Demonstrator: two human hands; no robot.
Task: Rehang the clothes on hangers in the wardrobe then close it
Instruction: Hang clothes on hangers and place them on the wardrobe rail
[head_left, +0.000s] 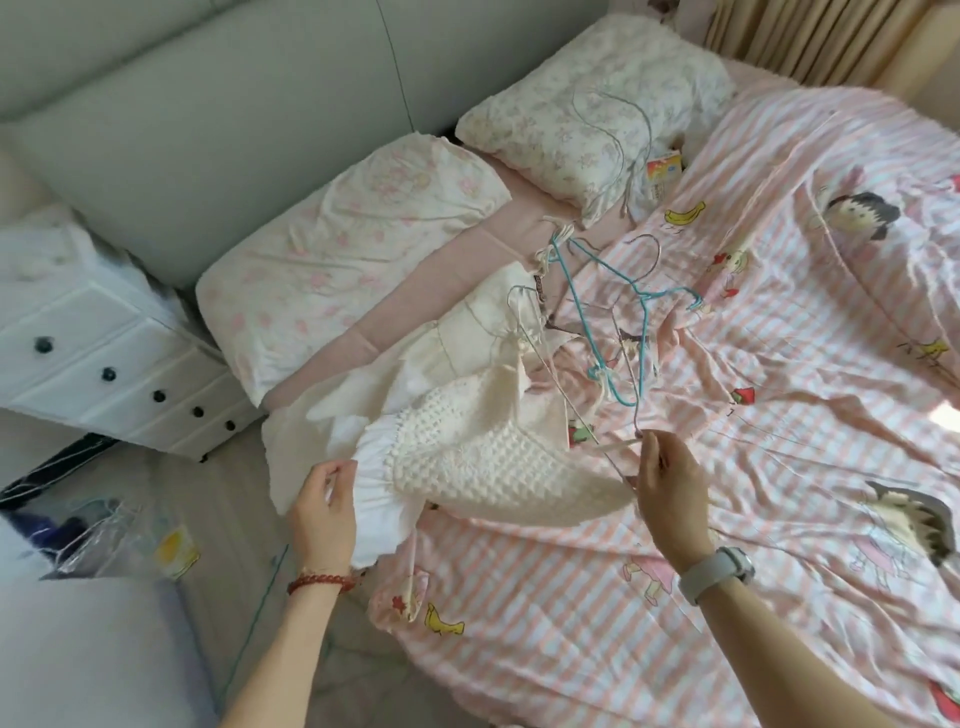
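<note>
We are holding one cream garment with both hands above the near left corner of the bed. The fingers of our left hand are pinching its white ruffled hem, and the fingers of our right hand are pinching a thin strap at its other end, so the bobbled knit panel is sagging between them. Just beyond the right fingers, loose hangers are lying tangled on the striped quilt: we are counting one blue hanger and at least two pale wire ones, though the tangle is too fine to count surely. More wire hangers are resting on the far pillow. We are seeing two pillows beyond the garment, along the padded headboard. Left of the left fingers, the bed edge is dropping to open floor, with a white drawer unit farther left. Right of the right fingers, the quilt is spreading wide and flat.
</note>
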